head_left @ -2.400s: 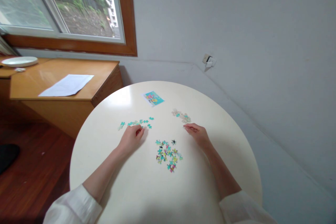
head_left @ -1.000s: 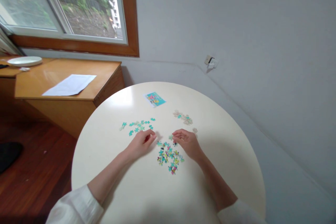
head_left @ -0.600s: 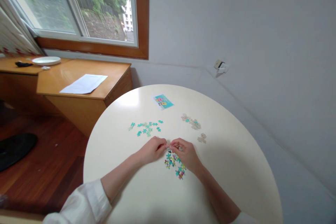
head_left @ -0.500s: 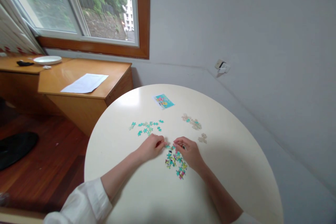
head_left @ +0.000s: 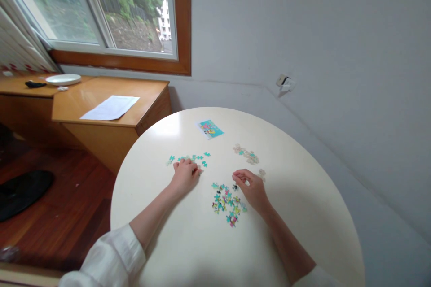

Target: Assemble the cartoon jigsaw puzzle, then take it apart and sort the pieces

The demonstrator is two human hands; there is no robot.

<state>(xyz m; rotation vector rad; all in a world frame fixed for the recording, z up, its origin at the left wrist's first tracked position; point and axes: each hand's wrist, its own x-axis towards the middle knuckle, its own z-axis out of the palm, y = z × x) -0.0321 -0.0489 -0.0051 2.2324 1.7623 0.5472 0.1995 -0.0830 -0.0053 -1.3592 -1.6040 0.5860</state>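
On the round cream table [head_left: 188, 251] my left hand [head_left: 184, 176] rests with bent fingers on the near edge of a loose row of teal puzzle pieces [head_left: 188, 159]. What its fingertips press or hold is hidden. My right hand [head_left: 252, 187] lies at the upper right of a pile of mixed coloured pieces [head_left: 227, 202], thumb and fingers curled into a pinch. I cannot see what is inside the pinch. A cluster of pale beige pieces [head_left: 247, 155] lies beyond that hand, with one small beige bit [head_left: 261, 172] just past its knuckles.
A small picture card [head_left: 210, 128] lies at the table's far side. To the left stands a wooden desk [head_left: 141, 112] with a paper sheet [head_left: 110, 107] and a white plate [head_left: 63, 79], under a window. Grey walls close the right side, with a wall socket [head_left: 284, 82].
Both hands met at the top of the mixed pile, then parted. My left hand moved up-left onto the teal row; my right hand drew back to the pile's upper right.
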